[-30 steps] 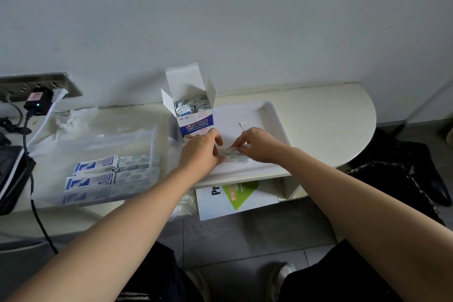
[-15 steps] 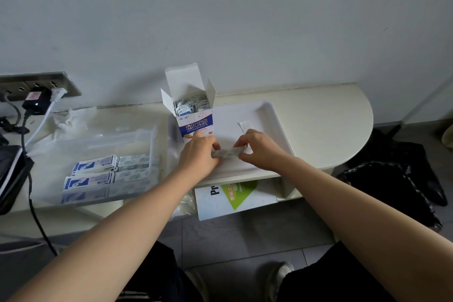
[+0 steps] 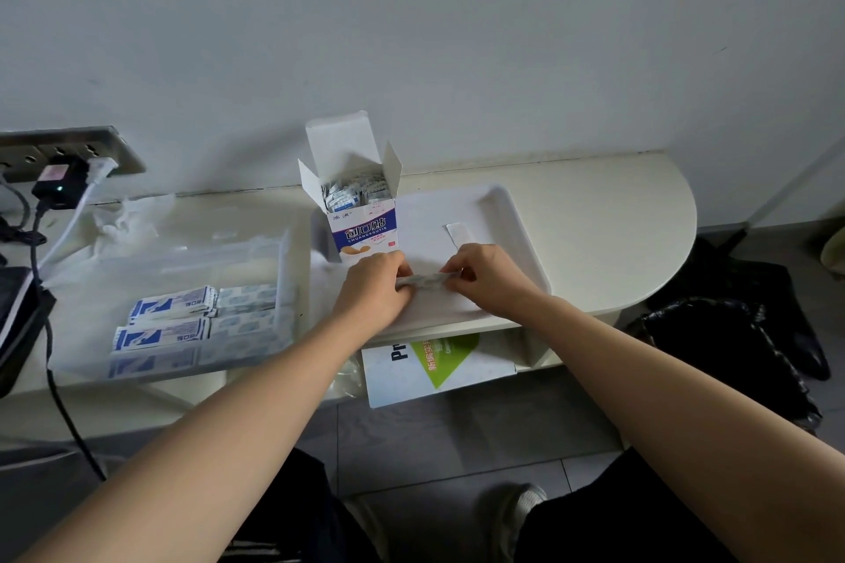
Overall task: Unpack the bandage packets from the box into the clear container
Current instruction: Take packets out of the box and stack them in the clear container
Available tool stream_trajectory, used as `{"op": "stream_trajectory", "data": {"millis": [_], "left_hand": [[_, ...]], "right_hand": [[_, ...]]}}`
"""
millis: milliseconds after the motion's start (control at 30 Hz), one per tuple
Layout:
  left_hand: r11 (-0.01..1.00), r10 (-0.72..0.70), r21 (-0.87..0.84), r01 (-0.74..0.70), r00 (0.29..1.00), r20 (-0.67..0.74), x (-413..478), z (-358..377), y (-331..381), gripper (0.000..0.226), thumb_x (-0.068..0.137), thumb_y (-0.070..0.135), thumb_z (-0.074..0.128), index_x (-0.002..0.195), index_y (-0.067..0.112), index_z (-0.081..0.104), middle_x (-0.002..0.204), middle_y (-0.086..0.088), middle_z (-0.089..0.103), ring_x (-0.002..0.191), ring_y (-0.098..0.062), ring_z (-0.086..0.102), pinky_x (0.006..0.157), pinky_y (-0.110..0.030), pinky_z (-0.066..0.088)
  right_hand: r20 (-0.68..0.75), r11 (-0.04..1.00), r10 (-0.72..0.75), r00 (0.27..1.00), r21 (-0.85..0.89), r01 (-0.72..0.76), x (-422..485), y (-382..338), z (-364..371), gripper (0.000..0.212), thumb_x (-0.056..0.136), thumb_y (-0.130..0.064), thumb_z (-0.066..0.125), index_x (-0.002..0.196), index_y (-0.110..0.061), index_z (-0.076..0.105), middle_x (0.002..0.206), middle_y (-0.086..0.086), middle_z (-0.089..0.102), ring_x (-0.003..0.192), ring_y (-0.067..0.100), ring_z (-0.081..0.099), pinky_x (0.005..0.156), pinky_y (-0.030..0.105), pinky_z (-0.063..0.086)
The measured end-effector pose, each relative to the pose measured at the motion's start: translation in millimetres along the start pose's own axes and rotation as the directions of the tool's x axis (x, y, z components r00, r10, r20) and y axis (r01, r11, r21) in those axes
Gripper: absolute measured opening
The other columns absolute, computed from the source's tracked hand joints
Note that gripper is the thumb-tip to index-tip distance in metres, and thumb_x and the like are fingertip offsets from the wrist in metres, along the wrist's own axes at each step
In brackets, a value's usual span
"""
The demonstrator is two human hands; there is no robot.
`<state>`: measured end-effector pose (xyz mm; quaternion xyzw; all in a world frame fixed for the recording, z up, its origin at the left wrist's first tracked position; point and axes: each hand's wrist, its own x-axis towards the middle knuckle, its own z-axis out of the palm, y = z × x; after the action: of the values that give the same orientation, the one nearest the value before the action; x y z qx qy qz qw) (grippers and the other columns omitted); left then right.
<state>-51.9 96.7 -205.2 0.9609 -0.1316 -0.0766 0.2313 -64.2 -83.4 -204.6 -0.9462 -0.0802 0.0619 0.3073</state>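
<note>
We see a bandage packet (image 3: 427, 280) stretched between the two hands just above the white tray (image 3: 516, 233), in front of the open box (image 3: 361, 215). The left hand (image 3: 375, 288) pinches one end with curled fingers and the right hand (image 3: 491, 279) pinches the other, so both are closed on it. A second ago the packet lay lower and flatter against the tray; since then it has come up a little and turned edge-on, while the hands have hardly shifted. We read that as the packet being straightened for stacking, not yet carried off. The box stands upright on the tray with its flaps raised and more packets showing inside, so we judge plenty is left to unpack. The clear container (image 3: 283, 261) sits on the worktop (image 3: 617, 219) to the left, already holding rows of blue-and-white packets (image 3: 192, 315).
</note>
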Motion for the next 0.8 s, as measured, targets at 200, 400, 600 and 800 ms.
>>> {"op": "stream_trajectory", "data": {"millis": [200, 400, 600, 800], "left_hand": [[0.999, 0.008, -0.037, -0.008, 1.0, -0.001, -5, -18, -1, 0.005, 0.088, 0.019, 0.056, 0.085, 0.021, 0.054, 0.079, 0.008, 0.068, 0.067, -0.016, 0.057, 0.061, -0.036, 0.052], [0.997, 0.047, -0.069, -0.043, 0.997, 0.062, -18, -43, -3, 0.012, 0.096, 0.025, 0.045, 0.102, 0.017, 0.051, 0.085, -0.001, 0.067, 0.062, -0.018, 0.053, 0.062, -0.032, 0.048], [0.997, 0.067, -0.037, -0.066, 0.998, 0.011, -33, -81, -18, 0.024, 0.098, 0.028, 0.042, 0.076, 0.027, 0.051, 0.071, 0.005, 0.065, 0.052, -0.009, 0.051, 0.06, -0.029, 0.043], [0.997, -0.016, -0.077, 0.015, 1.0, -0.012, -52, -114, -43, 0.018, 0.093, 0.027, 0.049, 0.09, 0.022, 0.066, 0.078, 0.002, 0.07, 0.073, -0.022, 0.067, 0.058, -0.032, 0.051]], "right_hand": [[0.004, 0.979, 0.037, 0.999, 0.2, -0.037, -2, -13, -9, 0.012, 0.088, -0.011, 0.062, 0.092, -0.014, 0.073, 0.072, -0.002, 0.067, 0.057, 0.009, 0.058, 0.056, 0.014, 0.044], [-0.013, 0.966, 0.005, 1.0, 0.257, -0.002, -5, -37, -13, 0.01, 0.089, -0.016, 0.06, 0.089, -0.021, 0.07, 0.077, -0.005, 0.072, 0.052, 0.007, 0.056, 0.059, 0.018, 0.047], [-0.001, 0.908, 0.001, 1.0, 0.42, 0.0, -1, -74, -8, 0.007, 0.087, -0.014, 0.063, 0.09, -0.015, 0.07, 0.076, 0.001, 0.073, 0.055, 0.013, 0.052, 0.058, 0.029, 0.047], [0.018, 0.831, 0.035, 0.999, 0.555, -0.039, 11, -112, 11, 0.008, 0.086, -0.013, 0.066, 0.092, -0.01, 0.069, 0.075, 0.008, 0.071, 0.054, 0.014, 0.048, 0.053, 0.022, 0.042]]}}
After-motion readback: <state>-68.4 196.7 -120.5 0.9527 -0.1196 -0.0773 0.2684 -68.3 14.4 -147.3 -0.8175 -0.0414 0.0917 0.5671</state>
